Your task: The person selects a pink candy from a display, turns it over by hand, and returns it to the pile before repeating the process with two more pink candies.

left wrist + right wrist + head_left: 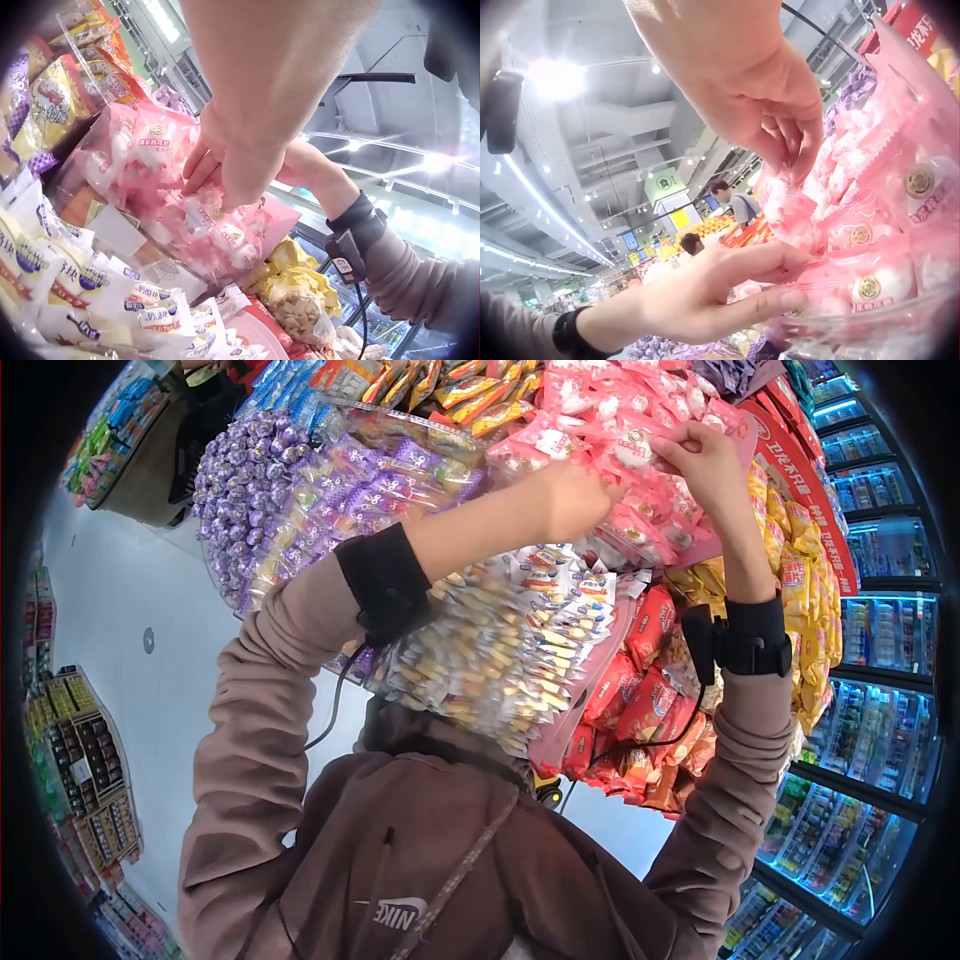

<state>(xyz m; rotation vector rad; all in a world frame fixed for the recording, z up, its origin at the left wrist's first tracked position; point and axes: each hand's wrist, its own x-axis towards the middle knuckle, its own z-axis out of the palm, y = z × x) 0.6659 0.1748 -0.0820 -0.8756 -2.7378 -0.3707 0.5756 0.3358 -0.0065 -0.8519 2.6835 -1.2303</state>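
Pink marshmallow packets (640,445) lie heaped in a clear-walled bin. My right hand (708,468) pinches one pink marshmallow packet (789,206) between thumb and fingertips at the top of the heap, as the right wrist view shows. My left hand (580,500) reaches into the same heap from the left. In the right wrist view its fingers (772,259) and thumb stretch over the packets, spread apart. The left wrist view shows the left hand's fingers pointing down among the packets, with the right hand (304,169) behind it.
White-wrapped snacks (500,640) fill the near bin, with purple-wrapped candies (250,490) to the left. Red packets (650,700) and yellow bags (800,560) lie on the right. Lit shelves (880,630) stand beyond the red sign (800,480). A person (741,206) is in the background.
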